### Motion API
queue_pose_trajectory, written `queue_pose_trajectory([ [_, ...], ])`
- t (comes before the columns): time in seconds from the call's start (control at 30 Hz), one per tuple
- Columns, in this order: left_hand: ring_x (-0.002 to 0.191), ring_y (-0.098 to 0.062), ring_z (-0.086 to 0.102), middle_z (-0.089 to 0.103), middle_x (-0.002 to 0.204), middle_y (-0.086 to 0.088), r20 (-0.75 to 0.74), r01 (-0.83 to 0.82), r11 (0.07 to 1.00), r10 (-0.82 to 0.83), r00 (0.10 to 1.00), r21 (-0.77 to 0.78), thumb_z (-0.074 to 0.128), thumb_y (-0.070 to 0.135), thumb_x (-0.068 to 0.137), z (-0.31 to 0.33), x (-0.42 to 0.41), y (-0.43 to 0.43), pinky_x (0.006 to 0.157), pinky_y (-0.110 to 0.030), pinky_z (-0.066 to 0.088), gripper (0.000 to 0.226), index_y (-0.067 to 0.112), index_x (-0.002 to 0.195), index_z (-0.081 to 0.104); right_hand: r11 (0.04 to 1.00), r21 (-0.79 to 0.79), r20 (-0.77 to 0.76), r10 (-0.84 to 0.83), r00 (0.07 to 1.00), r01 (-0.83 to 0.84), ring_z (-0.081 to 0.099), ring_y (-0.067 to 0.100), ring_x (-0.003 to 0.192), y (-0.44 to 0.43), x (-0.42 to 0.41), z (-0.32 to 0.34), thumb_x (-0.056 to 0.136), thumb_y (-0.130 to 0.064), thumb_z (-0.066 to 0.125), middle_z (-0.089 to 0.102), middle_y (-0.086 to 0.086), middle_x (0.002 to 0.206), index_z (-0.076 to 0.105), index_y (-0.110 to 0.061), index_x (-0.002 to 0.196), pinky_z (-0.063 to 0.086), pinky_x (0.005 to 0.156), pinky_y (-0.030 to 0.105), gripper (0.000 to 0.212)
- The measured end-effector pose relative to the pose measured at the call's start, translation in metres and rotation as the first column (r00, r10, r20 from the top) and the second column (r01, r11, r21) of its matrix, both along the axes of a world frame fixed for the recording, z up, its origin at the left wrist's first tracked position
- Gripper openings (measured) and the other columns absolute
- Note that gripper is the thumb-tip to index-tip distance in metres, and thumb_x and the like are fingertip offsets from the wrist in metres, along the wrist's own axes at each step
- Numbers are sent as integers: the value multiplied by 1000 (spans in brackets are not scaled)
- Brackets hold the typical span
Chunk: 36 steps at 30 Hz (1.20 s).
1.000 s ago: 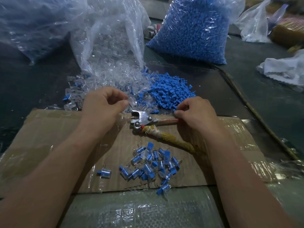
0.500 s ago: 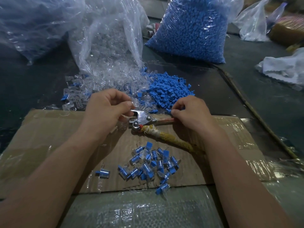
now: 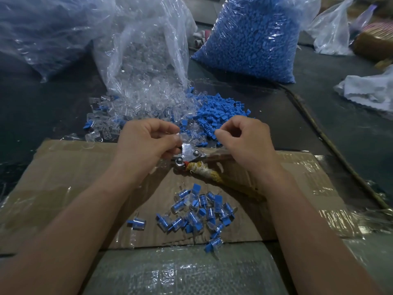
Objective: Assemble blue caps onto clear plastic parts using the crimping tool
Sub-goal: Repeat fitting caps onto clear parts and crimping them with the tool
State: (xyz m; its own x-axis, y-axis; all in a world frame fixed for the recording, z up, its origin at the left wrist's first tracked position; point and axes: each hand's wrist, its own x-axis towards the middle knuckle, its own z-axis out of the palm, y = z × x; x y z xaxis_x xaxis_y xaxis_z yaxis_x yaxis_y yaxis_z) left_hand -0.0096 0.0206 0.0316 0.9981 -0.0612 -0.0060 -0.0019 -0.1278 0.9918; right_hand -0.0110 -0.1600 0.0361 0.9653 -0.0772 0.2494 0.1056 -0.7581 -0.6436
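Blue caps [image 3: 219, 109] sit loose in a heap just beyond the right grip [image 3: 244, 141], and run into a heap of clear plastic parts [image 3: 144, 107] beyond the left grip [image 3: 146, 141]. Left grip: thumb and forefinger pinch one clear part [image 3: 181, 137], held just above the crimping tool [image 3: 191, 153]. Right grip: fingers curled, thumb tip against forefinger at the near edge of the blue heap; cannot tell whether a cap sits between them. The tool lies on the cardboard sheet [image 3: 74, 177] between and below both grips, metal head toward the left grip, wrapped handle [image 3: 209, 174] running under the right wrist. Unclear whether the left grip's lower fingers touch the head. Assembled pieces [image 3: 197, 209], blue inside clear, are clustered on the cardboard on the person's side of both grips; a single piece [image 3: 137, 223] lies apart, beside the left forearm. Farther out: an open clear bag [image 3: 144, 50] beyond the left grip, a full bag of blue caps [image 3: 251, 35] beyond the right, both on the dark worktop [image 3: 42, 113].
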Motion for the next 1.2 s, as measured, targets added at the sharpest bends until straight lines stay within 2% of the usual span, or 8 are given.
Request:
queue_pose_trajectory([
  [0.07, 59, -13, 67, 69, 70, -6, 20, -8, 1000, 7, 1000, 17, 67, 4, 74, 0, -2, -2, 57, -18, 55, 12, 15, 77, 65, 995, 68, 25, 65, 998, -67, 48, -3, 55, 11, -7, 4, 81, -15, 63, 52, -12, 58, 52, -27, 61, 41, 53, 11, 27],
  [0.23, 62, -14, 68, 69, 69, -3, 116, -49, 988, 32, 993, 144, 68, 6, 77, -3, -1, -3, 61, -21, 56, 15, 20, 76, 64, 979, 24, 33, 199, 979, -200, 48, 2, 57, 29, -16, 5, 80, -17, 64, 51, -13, 59, 52, -27, 61, 42, 55, 16, 24],
  [0.43, 62, -12, 67, 67, 70, 1, 154, -60, 981, 32, 988, 182, 67, 7, 78, -3, -2, -4, 61, -18, 55, 17, 23, 76, 63, 976, 15, 26, 215, 976, -215, 49, 5, 57, 32, -18, 4, 79, -17, 64, 54, -10, 61, 53, -25, 62, 44, 57, 24, 21],
  [0.6, 61, -9, 64, 65, 69, 5, 220, -94, 975, 49, 974, 200, 68, 6, 77, -1, -4, -3, 61, -15, 52, 22, 26, 71, 61, 972, 122, 4, 203, 979, -202, 53, 2, 59, 32, -18, 6, 79, -13, 64, 56, -9, 61, 54, -24, 62, 45, 56, 15, 22],
  [0.77, 62, 4, 62, 64, 69, 14, 291, -143, 980, 97, 952, 142, 72, 10, 73, 1, -6, -3, 57, -6, 48, 21, 29, 70, 63, 913, 338, -62, 266, 962, -230, 65, 27, 73, 37, -19, 4, 81, -9, 62, 67, 11, 79, 57, -11, 69, 54, 70, 48, 14],
  [0.9, 65, 3, 62, 65, 73, 13, 290, -132, 983, 91, 953, 125, 73, 7, 72, 2, -6, -3, 61, -8, 50, 23, 27, 71, 63, 916, 308, -55, 286, 957, -257, 57, 10, 60, 39, -19, 2, 82, -8, 61, 63, 3, 72, 53, -18, 65, 53, 62, 29, 20],
  [1.0, 67, 0, 63, 65, 73, 10, 278, -91, 985, 47, 959, 148, 71, 4, 74, 2, -7, -4, 62, -8, 50, 23, 26, 71, 64, 928, 269, -59, 283, 957, -258, 49, 6, 58, 38, -17, 2, 81, -10, 62, 56, -4, 64, 52, -20, 64, 46, 58, 29, 22],
  [1.2, 69, -8, 65, 67, 76, 8, 283, -5, 978, -55, 958, 208, 67, 2, 77, 2, -6, -3, 67, -15, 53, 25, 27, 75, 65, 935, 210, -43, 302, 952, -287, 43, -1, 53, 36, -18, 2, 79, -9, 61, 50, -8, 60, 49, -22, 62, 38, 50, 14, 25],
])
